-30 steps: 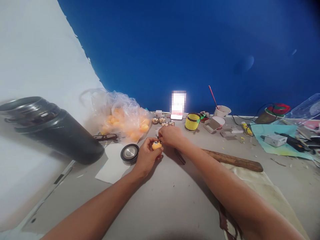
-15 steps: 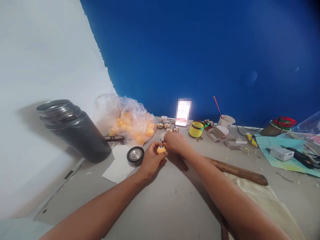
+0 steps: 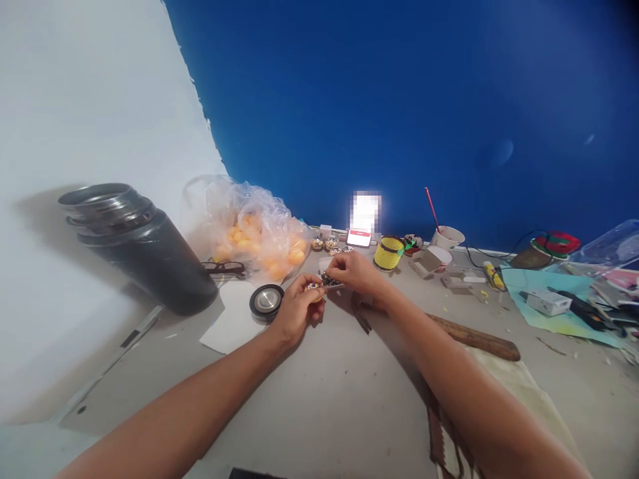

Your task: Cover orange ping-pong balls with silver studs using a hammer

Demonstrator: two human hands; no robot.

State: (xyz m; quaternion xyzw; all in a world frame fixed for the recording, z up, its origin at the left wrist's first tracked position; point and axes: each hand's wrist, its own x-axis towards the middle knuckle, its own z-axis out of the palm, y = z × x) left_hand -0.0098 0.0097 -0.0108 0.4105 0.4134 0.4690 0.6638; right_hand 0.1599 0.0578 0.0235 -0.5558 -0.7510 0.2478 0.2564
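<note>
My left hand (image 3: 298,307) is closed around a small orange ball (image 3: 313,291) dotted with shiny metal bits; the fingers cover most of it. Just to the right, a small open white box (image 3: 333,285) holds a heap of tiny dark, shiny pieces. My right hand (image 3: 353,271) reaches into this box from above, thumb and fingertips pinched together. Whatever lies between those fingertips is too small to tell. Behind the hands sit several balls covered in metal bits (image 3: 330,245). A clear plastic bag (image 3: 259,233) of orange balls stands at the back left.
A dark flask (image 3: 150,259) stands at left, its lid (image 3: 266,303) on white paper (image 3: 227,326). Glasses (image 3: 224,268) lie near the bag. A lit phone (image 3: 359,237), yellow cup (image 3: 389,254) and white cup (image 3: 448,237) line the wall. A wooden stick (image 3: 474,338) lies right.
My right hand has moved a little right and up, and the box of tiny pieces shows more. My left hand has turned the ball and lowered slightly. The view has shifted a little.
</note>
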